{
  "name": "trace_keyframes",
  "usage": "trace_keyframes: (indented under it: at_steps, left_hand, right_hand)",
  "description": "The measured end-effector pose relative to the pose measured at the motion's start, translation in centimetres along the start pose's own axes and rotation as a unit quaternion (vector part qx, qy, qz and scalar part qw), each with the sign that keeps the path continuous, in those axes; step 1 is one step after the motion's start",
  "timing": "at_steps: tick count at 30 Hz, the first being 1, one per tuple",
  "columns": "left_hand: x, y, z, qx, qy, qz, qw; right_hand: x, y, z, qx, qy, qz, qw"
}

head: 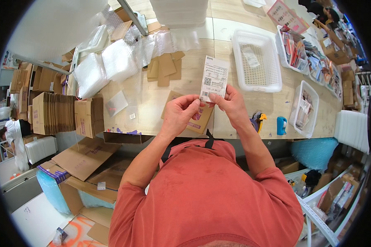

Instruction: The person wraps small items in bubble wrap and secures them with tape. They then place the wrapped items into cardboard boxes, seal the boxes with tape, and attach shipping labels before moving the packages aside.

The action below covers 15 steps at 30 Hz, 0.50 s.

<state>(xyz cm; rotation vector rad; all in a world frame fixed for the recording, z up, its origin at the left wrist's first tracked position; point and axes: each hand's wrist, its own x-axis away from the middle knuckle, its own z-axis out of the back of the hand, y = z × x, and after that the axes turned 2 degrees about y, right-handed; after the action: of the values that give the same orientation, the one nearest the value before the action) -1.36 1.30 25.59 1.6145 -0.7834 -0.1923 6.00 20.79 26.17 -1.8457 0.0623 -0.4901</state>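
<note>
A white printed shipping label (215, 74) with a square code and a barcode is held up over the worktable. My right hand (230, 106) grips its lower right edge, thumb on the printed face. At the lower left corner, my left hand (181, 114) pinches the label between thumb and fingers; the exact contact is partly hidden. Below both hands, a flat brown cardboard box (201, 122) with purple print lies on the table near its front edge, partly covered by my left hand and the label.
A white plastic basket (276, 85) with a small clear packet stands back right, near baskets of packaged goods (293, 49). A tape dispenser (259, 119) and a blue dispenser (281, 126) lie right. Bubble-wrap pouches (120, 60), cardboard pieces (165, 68) and folded cartons (54, 112) are left. A person (17, 136) bends far left.
</note>
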Motion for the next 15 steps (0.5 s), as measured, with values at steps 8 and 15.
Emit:
trace_keyframes:
  at_steps: [8,15]
  left_hand:
    - [1.9,1.0,1.7,-0.025,0.007,-0.016,1.000]
    - [2.6,0.8,3.6,-0.033,0.017,-0.031,0.999]
  right_hand:
    - [1.6,2.5,-3.0,0.245,0.100,0.120,0.957]
    - [2.7,1.1,-6.4,0.216,0.002,0.089,0.972]
